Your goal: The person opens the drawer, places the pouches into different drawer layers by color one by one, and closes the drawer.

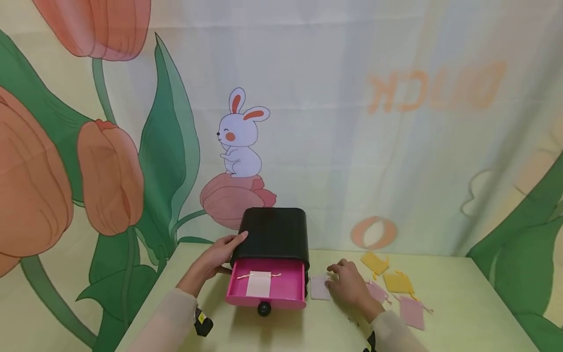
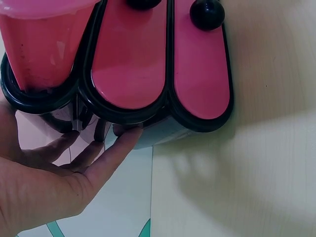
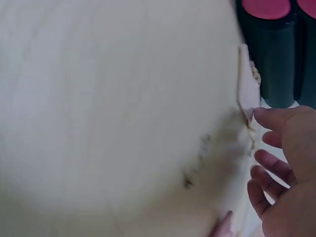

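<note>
A black drawer unit (image 1: 273,235) stands on the table with its top pink drawer (image 1: 286,281) pulled out. Inside the drawer lies a small cream drawstring pouch (image 1: 259,284). My left hand (image 1: 221,253) holds the unit's left side, thumb over the top edge. In the left wrist view, the fingers (image 2: 111,157) bend against the side behind the drawer fronts. My right hand (image 1: 349,283) hovers beside a pale lilac drawstring pouch (image 1: 320,288), right of the unit. The right wrist view shows the thumb tip at the pouch (image 3: 248,89), the other fingers loosely bent and apart.
Further right lie two yellow pouches (image 1: 398,282) and two pink pouches (image 1: 412,313). One of the pink ones is partly behind the right hand. Two lower drawers (image 2: 131,59) with black knobs are closed. A printed curtain (image 1: 330,146) hangs behind the table.
</note>
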Motion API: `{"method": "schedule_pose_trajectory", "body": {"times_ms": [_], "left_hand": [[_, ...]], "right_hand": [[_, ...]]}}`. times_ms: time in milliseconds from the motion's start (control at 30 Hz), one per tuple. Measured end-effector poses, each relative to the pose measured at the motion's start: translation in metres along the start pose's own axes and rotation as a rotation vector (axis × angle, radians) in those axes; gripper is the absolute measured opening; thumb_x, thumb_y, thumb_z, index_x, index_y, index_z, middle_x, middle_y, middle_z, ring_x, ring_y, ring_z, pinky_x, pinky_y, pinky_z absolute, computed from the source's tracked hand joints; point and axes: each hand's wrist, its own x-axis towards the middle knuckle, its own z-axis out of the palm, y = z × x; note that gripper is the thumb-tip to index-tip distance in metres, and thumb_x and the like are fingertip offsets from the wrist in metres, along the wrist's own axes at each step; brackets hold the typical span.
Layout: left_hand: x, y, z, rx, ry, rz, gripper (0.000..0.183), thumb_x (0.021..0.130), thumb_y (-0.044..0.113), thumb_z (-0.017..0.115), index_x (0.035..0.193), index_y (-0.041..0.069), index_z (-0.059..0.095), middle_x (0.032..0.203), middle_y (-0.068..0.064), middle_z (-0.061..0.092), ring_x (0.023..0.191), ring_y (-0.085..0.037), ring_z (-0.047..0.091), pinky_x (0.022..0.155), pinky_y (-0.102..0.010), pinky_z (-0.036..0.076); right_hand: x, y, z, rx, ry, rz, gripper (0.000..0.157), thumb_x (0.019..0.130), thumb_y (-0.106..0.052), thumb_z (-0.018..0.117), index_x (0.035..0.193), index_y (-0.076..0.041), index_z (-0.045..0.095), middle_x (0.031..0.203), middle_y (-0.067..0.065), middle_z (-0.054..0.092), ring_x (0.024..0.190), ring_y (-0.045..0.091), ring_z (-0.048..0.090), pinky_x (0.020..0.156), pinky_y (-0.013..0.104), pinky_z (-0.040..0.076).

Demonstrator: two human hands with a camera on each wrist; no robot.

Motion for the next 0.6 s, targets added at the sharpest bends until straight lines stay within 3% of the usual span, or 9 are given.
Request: {"method": "schedule_pose_trajectory", "body": {"times_ms": [67,167,267,500,600], "left_hand": [[-0.001,0.000,-0.001,-0.001,-0.003,0.002,0.107,0.079,0.077,0.059,0.154,0.006,0.029,0.147,-0.025,0.044,0.127,-0.049,0.047,0.076,-0.053,0.059],[-0.001,0.001,0.001,0.001,-0.003,0.008,0.107,0.080,0.077,0.059,0.154,0.006,0.029,0.147,-0.025,0.044,0.127,-0.050,0.047,0.076,-0.053,0.059],[0.002,0.001,0.001,0.007,-0.001,0.006,0.108,0.079,0.078,0.058,0.154,0.007,0.028,0.147,-0.025,0.043,0.127,-0.049,0.047,0.076,-0.053,0.059],[0.002,0.001,0.000,0.012,-0.006,0.005,0.109,0.079,0.078,0.058,0.154,0.006,0.027,0.148,-0.025,0.041,0.128,-0.049,0.046,0.077,-0.053,0.059],[0.001,0.000,0.001,0.013,-0.012,0.003,0.107,0.080,0.077,0.058,0.154,0.006,0.027,0.149,-0.025,0.040,0.129,-0.051,0.045,0.078,-0.054,0.058]], "right_hand": [[0.000,0.000,0.004,-0.016,-0.005,0.011,0.022,0.082,-0.015,0.079,0.101,-0.006,0.073,0.091,0.006,0.059,0.086,0.020,0.050,0.073,0.038,0.046],[0.000,0.004,0.009,0.008,0.001,0.012,0.011,0.082,-0.009,0.077,0.090,-0.009,0.070,0.081,0.001,0.057,0.077,0.017,0.050,0.069,0.035,0.045],[0.000,0.005,0.006,0.056,0.012,0.013,0.013,0.081,-0.003,0.074,0.083,-0.011,0.065,0.073,-0.004,0.056,0.069,0.013,0.049,0.065,0.031,0.044],[-0.001,-0.002,-0.028,0.289,0.046,0.123,0.005,0.090,-0.006,0.072,0.089,-0.007,0.067,0.078,-0.001,0.062,0.072,0.015,0.057,0.063,0.027,0.048],[0.001,-0.009,-0.050,0.343,0.081,0.114,0.005,0.093,-0.011,0.070,0.093,-0.008,0.067,0.084,0.001,0.065,0.079,0.017,0.060,0.068,0.028,0.050]]}}
